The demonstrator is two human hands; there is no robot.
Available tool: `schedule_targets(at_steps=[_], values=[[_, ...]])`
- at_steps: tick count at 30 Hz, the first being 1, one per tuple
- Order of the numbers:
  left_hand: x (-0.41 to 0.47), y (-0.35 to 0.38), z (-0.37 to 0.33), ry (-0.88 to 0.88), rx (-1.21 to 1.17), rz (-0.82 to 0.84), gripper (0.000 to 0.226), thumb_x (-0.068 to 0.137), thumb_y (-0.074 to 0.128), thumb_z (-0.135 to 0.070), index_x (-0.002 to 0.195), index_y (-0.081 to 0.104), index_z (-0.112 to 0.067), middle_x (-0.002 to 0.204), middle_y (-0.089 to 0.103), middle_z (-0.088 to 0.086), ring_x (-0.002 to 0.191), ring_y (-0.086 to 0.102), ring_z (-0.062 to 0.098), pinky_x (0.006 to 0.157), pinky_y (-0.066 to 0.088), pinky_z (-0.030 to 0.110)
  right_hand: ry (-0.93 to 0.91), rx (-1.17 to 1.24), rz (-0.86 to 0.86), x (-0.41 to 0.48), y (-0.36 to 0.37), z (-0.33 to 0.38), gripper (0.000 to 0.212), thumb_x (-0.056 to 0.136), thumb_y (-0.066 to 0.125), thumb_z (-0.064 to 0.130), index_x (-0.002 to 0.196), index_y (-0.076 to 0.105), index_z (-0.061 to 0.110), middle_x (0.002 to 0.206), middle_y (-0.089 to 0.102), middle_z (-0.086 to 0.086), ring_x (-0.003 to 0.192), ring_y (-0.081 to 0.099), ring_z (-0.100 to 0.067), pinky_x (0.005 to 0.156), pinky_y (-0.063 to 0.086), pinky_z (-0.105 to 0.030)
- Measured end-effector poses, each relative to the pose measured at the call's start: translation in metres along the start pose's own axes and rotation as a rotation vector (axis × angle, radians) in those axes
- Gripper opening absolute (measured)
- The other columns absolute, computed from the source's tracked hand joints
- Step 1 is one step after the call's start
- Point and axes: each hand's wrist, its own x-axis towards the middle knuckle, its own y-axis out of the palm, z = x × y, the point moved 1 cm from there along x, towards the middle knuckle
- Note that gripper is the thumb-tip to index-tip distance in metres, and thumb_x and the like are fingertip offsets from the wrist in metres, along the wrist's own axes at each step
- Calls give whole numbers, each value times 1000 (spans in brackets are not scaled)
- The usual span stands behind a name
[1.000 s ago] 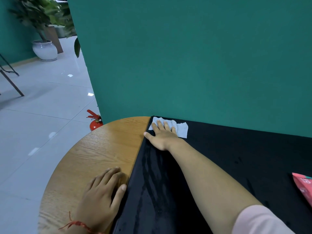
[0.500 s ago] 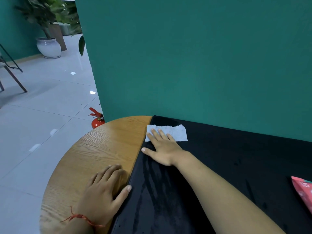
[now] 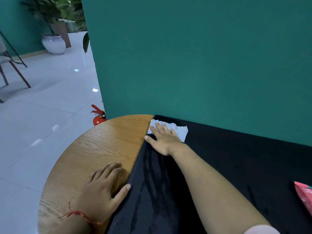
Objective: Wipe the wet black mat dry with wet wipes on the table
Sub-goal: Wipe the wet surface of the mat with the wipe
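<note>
The black mat (image 3: 219, 162) covers the right part of the round wooden table (image 3: 101, 146); wet streaks shine along its left strip. A white wet wipe (image 3: 180, 130) lies flat at the mat's far left corner. My right hand (image 3: 164, 141) presses on the wipe with fingers spread, thumb at the mat's edge. My left hand (image 3: 103, 191) rests flat on the wood, thumb touching the mat's left edge, holding nothing.
A pink wipes pack (image 3: 305, 198) lies on the mat at the right edge of view. A green wall (image 3: 202, 65) stands right behind the table. On the floor to the left are a red fire extinguisher (image 3: 98, 116), a chair (image 3: 10, 70) and a potted plant (image 3: 53, 43).
My right hand drew the wipe toward me half a second ago, then pushed it back to the far left corner. The left hand has stayed in place.
</note>
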Motion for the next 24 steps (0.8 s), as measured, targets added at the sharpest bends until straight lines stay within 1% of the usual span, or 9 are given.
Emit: schedule_targets(at_steps=[6, 12, 17, 19, 21, 24], values=[[0, 0, 1, 4, 13, 14, 68, 96, 20, -84, 139, 53, -42, 158, 41, -24, 152, 30, 6, 124, 27, 39, 41, 10, -6, 11, 0, 5, 87, 97, 17, 82, 169, -1, 37, 175, -18, 11, 160, -23, -15, 129, -11, -53], [0, 3, 1, 20, 5, -8, 64, 98, 24, -81, 137, 55, -42, 155, 44, -22, 149, 34, 7, 119, 25, 33, -61, -8, -1, -22, 12, 4, 92, 94, 18, 87, 169, -3, 38, 175, -18, 14, 160, -24, -13, 130, -9, -50], [0, 3, 1, 22, -7, -17, 60, 98, 27, -79, 135, 56, -42, 153, 47, -22, 146, 40, 9, 118, 31, 38, -116, 13, 15, -63, 23, 13, 91, 94, 19, 87, 168, -4, 40, 173, -20, 17, 158, -26, -10, 131, -10, -48], [-1, 3, 1, 23, -4, -22, 61, 98, 26, -79, 135, 56, -41, 153, 47, -21, 146, 40, 9, 118, 31, 38, -149, 20, 29, -81, 28, 18, 91, 94, 21, 87, 168, -4, 41, 173, -21, 19, 157, -28, -8, 130, -11, -46], [-1, 2, 0, 22, -1, -21, 61, 98, 26, -79, 135, 56, -41, 154, 47, -21, 147, 38, 9, 119, 30, 38, -202, 27, 49, -100, 32, 21, 88, 95, 23, 86, 168, -4, 43, 172, -21, 21, 156, -29, -4, 130, -13, -43], [-1, 3, 0, 19, -7, -16, 63, 98, 24, -80, 135, 56, -41, 154, 47, -19, 147, 39, 10, 120, 33, 42, -259, 44, 61, -118, 36, 20, 81, 99, 25, 82, 166, -2, 48, 171, -19, 26, 154, -30, 2, 127, -14, -36]])
